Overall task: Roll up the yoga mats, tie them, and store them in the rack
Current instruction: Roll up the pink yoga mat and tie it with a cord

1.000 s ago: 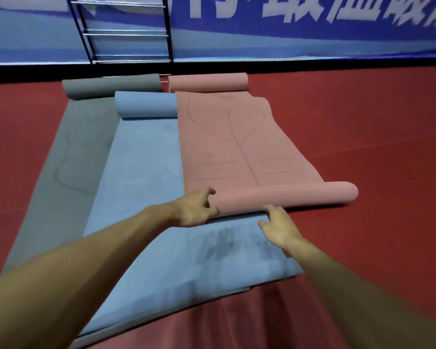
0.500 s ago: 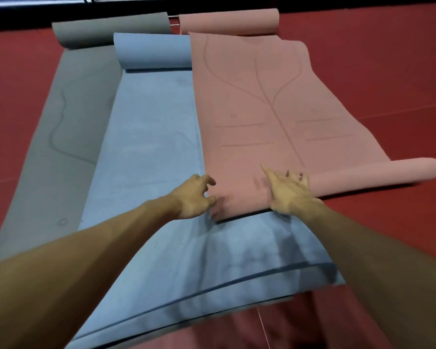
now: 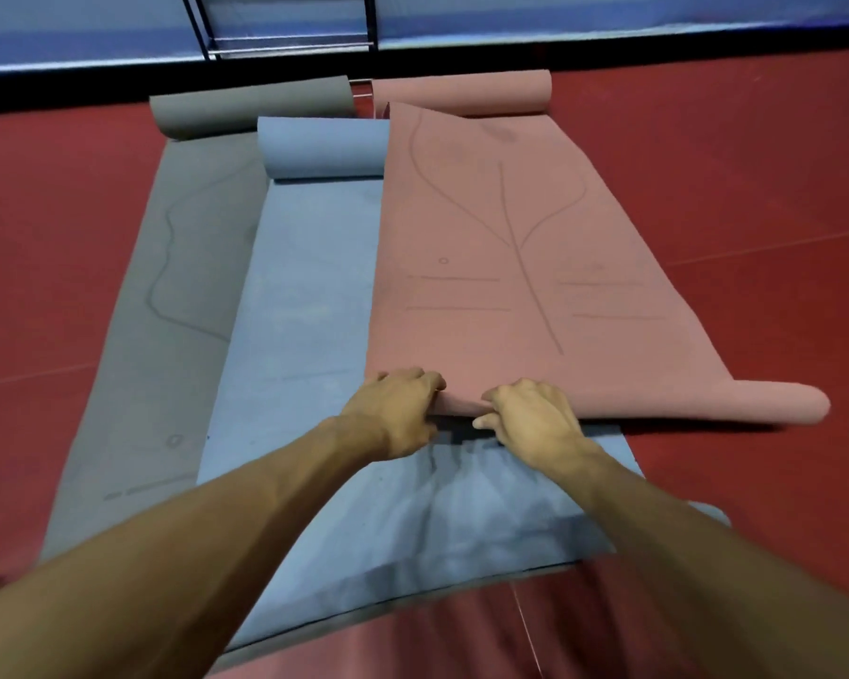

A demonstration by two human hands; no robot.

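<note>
Three yoga mats lie side by side on the red floor, each curled at its far end. The pink mat [image 3: 501, 267] on the right overlaps the blue mat [image 3: 305, 325] in the middle; the grey mat [image 3: 167, 296] is on the left. The pink mat's near end is rolled into a tube that sticks out to the right. My left hand [image 3: 398, 409] grips the roll's left end, fingers curled over it. My right hand [image 3: 530, 419] grips the roll just beside it, thumb tucked under the edge.
A black metal rack [image 3: 285, 31] with horizontal bars stands against the blue wall banner beyond the mats. Red floor stretches to either side. The blue mat's near end is wrinkled under my forearms.
My right hand went from flat on the roll to gripping its edge, closer to my left hand. The view has tilted up, so the rack shows again.
</note>
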